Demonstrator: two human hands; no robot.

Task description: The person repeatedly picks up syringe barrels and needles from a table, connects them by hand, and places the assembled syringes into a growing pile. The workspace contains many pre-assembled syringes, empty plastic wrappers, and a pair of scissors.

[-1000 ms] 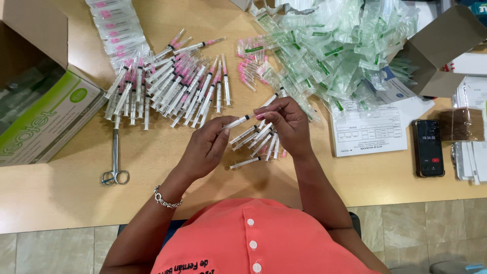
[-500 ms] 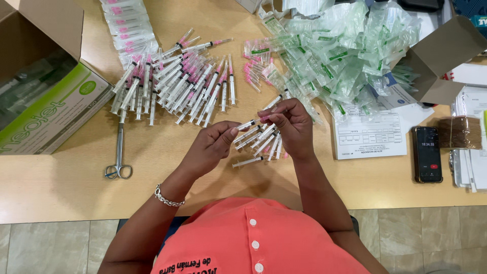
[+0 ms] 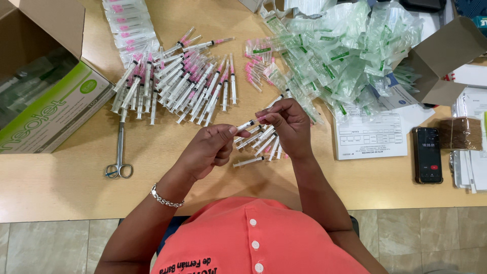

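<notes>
Wooden table carries everything in view. Above its middle, the left hand and the right hand meet on one syringe: the left fingers are curled round its barrel, and the right thumb and fingertips pinch its pink end. Both hands are closed, each gripping that same syringe, which lies tilted, pink end up and to the right. Just below the hands, a few loose syringes lie on the table, partly hidden by the right hand. A larger heap of syringes with pink caps sits further up and to the left. Scissors lie left of the left hand, well apart from it. A green and white box stands open at the left edge. A pile of clear wrappers fills the upper right, with a printed form and a phone beside it.
</notes>
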